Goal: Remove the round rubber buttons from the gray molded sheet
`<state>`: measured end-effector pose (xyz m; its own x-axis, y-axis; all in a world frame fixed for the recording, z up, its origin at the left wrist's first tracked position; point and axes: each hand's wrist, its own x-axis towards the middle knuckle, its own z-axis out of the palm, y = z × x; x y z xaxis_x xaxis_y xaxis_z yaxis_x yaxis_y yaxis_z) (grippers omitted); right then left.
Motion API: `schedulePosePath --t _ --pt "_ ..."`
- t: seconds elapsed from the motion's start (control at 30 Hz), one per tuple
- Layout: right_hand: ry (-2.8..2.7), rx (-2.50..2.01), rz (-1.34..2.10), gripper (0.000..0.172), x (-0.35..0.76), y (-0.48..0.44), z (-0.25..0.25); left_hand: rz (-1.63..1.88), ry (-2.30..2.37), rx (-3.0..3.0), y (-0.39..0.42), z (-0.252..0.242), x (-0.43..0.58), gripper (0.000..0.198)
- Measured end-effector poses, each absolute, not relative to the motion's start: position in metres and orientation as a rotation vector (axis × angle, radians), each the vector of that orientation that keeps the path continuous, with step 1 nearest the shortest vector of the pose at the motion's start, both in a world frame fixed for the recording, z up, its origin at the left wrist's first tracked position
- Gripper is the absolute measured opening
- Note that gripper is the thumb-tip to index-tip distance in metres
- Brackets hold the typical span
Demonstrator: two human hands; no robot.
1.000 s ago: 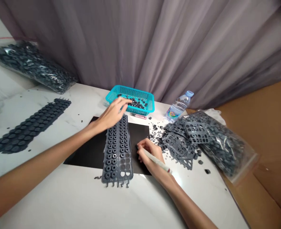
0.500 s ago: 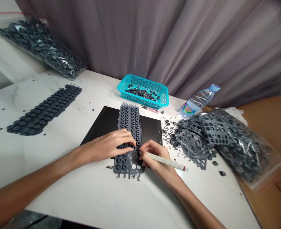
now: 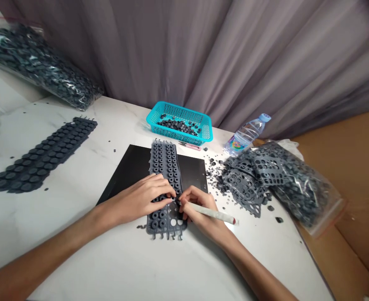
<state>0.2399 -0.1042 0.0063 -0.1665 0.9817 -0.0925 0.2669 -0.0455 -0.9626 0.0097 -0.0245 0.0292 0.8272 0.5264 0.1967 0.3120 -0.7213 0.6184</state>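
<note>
A dark rubber sheet (image 3: 163, 156) with rows of ring-shaped grommets lies lengthwise in front of me, partly on a black board (image 3: 126, 167). Several round holes without grommets show at its near right end. My left hand (image 3: 151, 193) rests across the sheet, its thumb and forefinger closed on a grommet at the edge of these holes. In my right hand (image 3: 200, 207) is a white pen-like tool (image 3: 214, 213) with a red rear end. Its tip, hidden by my fingers, points at the sheet close to my left fingertips.
Behind the board stands a turquoise basket (image 3: 153, 125) of small black parts, with pink-handled snips (image 3: 192, 146) before it. A water bottle (image 3: 245, 136), perforated scrap sheets (image 3: 244, 184) and a filled plastic bag (image 3: 303, 188) are at right. Another sheet (image 3: 43, 156) and bag (image 3: 43, 67) lie left.
The view has swung slightly, so everything sits further left in the picture. Both hands keep nearly the same grip and place on the sheet, with the right fingers still beside the left ones.
</note>
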Motion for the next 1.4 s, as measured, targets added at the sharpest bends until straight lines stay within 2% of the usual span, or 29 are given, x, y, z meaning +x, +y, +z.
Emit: schedulePosePath --t 0.27,0.4,0.67,0.8,0.93,1.03,1.4 --pt "-1.701 -1.435 1.034 0.013 0.237 -0.107 0.013 0.495 0.586 2.818 -0.033 0.017 0.018 0.025" --pt "-1.747 -1.456 0.929 0.015 0.23 -0.11 0.013 0.555 0.594 2.672 -0.033 0.013 0.016 0.023" --pt "-1.407 -1.355 1.213 0.025 0.253 -0.102 0.024 0.475 0.615 2.359 -0.025 0.027 0.01 0.015" --pt "-1.483 -1.296 1.356 0.024 0.259 -0.096 0.029 0.423 0.627 2.339 -0.024 0.031 0.009 0.016" --pt "-1.534 -1.282 1.318 0.028 0.253 -0.097 0.02 0.386 0.637 2.367 -0.024 0.031 0.009 0.017" --pt "-1.394 -1.256 1.413 0.018 0.25 -0.099 0.009 0.386 0.643 2.391 -0.025 0.031 0.009 0.016" --pt "-1.314 -1.223 1.425 0.006 0.246 -0.103 0.0 0.372 0.643 2.474 -0.025 0.026 0.01 0.017"
